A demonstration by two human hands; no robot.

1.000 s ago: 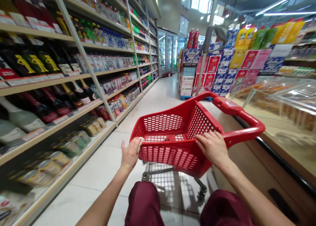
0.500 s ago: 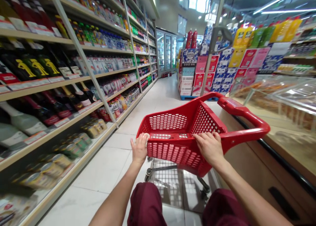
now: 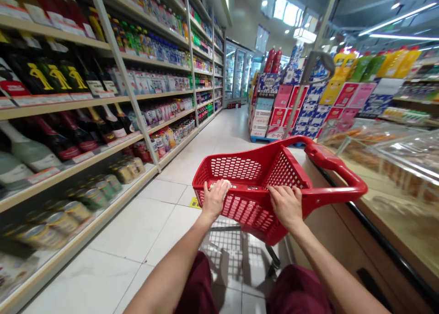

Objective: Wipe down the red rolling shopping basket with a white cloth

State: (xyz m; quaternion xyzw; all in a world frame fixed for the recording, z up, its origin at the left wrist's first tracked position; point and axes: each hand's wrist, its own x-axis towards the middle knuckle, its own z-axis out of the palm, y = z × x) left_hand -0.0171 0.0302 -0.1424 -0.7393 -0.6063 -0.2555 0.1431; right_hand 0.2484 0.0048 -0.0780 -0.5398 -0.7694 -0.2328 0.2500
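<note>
A red plastic shopping cart (image 3: pixel 236 167) with perforated sides stands in front of my knees, its handle toward the right. On the near rim, left of centre, rests my left hand (image 3: pixel 214 199), its fingers closed over a crumpled white cloth (image 3: pixel 228 186) that shows only in part. My right hand (image 3: pixel 286 206) grips the same rim close to the handle end, fingers hooked over the edge. No goods show in the visible part of the basket.
Shelves of bottles and cans (image 3: pixel 99 145) line the left side. To the right is a counter with clear covers (image 3: pixel 387 145) over food. Ahead stand stacked drink cartons (image 3: pixel 284 103) and a grey pole (image 3: pixel 298 99). Glass-door fridges (image 3: pixel 236 71) are farther back along the tiled floor (image 3: pixel 168 227).
My left hand has slid right along the near rim with the white cloth, away from the far-left corner. My right hand stays on the rim. The view has shifted slightly.
</note>
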